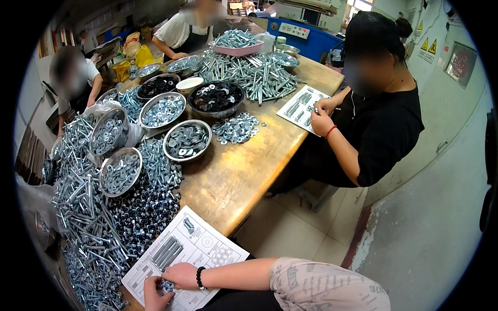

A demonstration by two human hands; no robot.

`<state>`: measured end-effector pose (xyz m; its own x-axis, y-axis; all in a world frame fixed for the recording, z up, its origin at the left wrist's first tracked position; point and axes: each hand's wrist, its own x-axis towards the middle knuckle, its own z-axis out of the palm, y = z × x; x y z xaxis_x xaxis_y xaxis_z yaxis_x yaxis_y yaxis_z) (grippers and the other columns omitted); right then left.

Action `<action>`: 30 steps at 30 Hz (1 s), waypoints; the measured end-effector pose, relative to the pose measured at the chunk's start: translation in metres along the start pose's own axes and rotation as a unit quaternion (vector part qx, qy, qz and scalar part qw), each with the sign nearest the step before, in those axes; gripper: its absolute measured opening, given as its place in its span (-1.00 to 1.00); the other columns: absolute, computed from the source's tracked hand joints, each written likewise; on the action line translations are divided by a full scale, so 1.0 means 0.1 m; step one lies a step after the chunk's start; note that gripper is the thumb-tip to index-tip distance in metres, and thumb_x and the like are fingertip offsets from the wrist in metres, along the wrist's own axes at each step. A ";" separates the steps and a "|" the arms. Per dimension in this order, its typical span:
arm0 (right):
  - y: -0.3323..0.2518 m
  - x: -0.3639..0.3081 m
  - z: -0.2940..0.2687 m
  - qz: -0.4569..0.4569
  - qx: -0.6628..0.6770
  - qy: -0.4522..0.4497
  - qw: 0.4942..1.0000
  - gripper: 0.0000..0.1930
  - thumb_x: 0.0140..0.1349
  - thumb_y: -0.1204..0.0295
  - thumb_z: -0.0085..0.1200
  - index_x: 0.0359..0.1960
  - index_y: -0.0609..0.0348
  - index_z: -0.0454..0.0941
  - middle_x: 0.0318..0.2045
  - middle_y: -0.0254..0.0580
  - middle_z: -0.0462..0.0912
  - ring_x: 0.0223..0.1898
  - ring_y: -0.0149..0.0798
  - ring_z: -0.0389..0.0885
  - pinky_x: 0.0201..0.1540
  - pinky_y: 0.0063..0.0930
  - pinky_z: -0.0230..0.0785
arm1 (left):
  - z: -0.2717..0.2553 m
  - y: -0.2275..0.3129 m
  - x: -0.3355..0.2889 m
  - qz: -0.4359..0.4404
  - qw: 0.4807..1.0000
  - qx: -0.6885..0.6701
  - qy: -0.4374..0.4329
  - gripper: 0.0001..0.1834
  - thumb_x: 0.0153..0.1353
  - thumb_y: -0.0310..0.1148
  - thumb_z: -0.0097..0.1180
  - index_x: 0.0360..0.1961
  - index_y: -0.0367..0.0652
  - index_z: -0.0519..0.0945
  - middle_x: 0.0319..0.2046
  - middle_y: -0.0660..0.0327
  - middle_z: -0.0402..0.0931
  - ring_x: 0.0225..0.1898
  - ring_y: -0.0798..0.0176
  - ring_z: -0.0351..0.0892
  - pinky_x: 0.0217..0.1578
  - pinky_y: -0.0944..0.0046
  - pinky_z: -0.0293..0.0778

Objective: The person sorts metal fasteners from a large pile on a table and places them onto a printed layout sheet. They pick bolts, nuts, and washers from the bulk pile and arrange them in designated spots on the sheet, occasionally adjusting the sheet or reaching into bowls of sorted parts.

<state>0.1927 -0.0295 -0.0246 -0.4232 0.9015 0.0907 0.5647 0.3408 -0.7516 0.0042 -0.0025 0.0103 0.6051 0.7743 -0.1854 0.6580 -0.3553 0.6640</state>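
My left hand point(155, 294) and my right hand point(182, 274) meet over the lower part of a printed sheet point(199, 228) at the near table edge. Several small shiny metal nuts point(167, 285) sit between them. The left thumb and forefinger curl around these nuts. Right fingertips are bent down onto them, partly hidden behind the hand, which has a dark bead bracelet at its wrist. Long silver bolts point(167, 253) appear side by side on the sheet; whether real or printed, I cannot tell. Line drawings of washers and nuts fill its boxes.
Loose nuts point(142, 212) and bolts point(85, 207) are heaped left of the sheet. Bowls of washers point(188, 141) stand beyond, beside a loose washer pile point(236, 128). A person in black point(381, 129) handles small parts over another sheet point(298, 110); two people are farther back.
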 end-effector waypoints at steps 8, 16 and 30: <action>0.03 0.03 0.03 -0.009 0.017 0.003 1.000 -0.63 -0.16 0.48 0.14 -0.24 0.15 0.37 -0.34 -0.10 0.44 -0.28 -0.02 0.48 -0.27 -0.22 0.34 | -0.05 0.16 -0.01 -0.030 0.999 -0.025 -0.008 -0.46 -0.21 -0.54 0.23 -0.11 -0.27 0.37 -0.25 0.08 0.33 -0.26 0.18 0.40 -0.24 0.26 0.39; 0.01 -0.01 -0.03 -0.008 0.000 0.007 1.000 -0.63 -0.16 0.44 0.16 -0.24 0.13 0.37 -0.35 -0.11 0.45 -0.29 -0.02 0.49 -0.29 -0.21 0.35 | -0.05 0.16 0.06 -0.004 1.000 -0.011 -0.002 -0.44 -0.28 -0.52 0.26 -0.14 -0.26 0.37 -0.27 0.08 0.33 -0.27 0.14 0.39 -0.23 0.25 0.38; -0.23 0.02 -0.26 0.071 -0.035 -0.073 0.994 -0.64 -0.05 0.37 0.13 -0.18 0.10 0.38 -0.29 -0.09 0.48 -0.23 -0.02 0.49 -0.21 -0.21 0.36 | -0.11 0.20 0.01 0.006 0.999 0.015 0.029 -0.45 -0.35 -0.43 0.34 -0.21 -0.18 0.44 -0.33 0.09 0.38 -0.32 0.07 0.41 -0.29 0.20 0.39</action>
<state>0.1973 -0.0283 0.0102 -0.4315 0.8951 -0.1122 0.6716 0.2357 -0.7025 0.0132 -0.0036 0.0311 0.5866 0.7987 -0.1345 0.6648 -0.3800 0.6432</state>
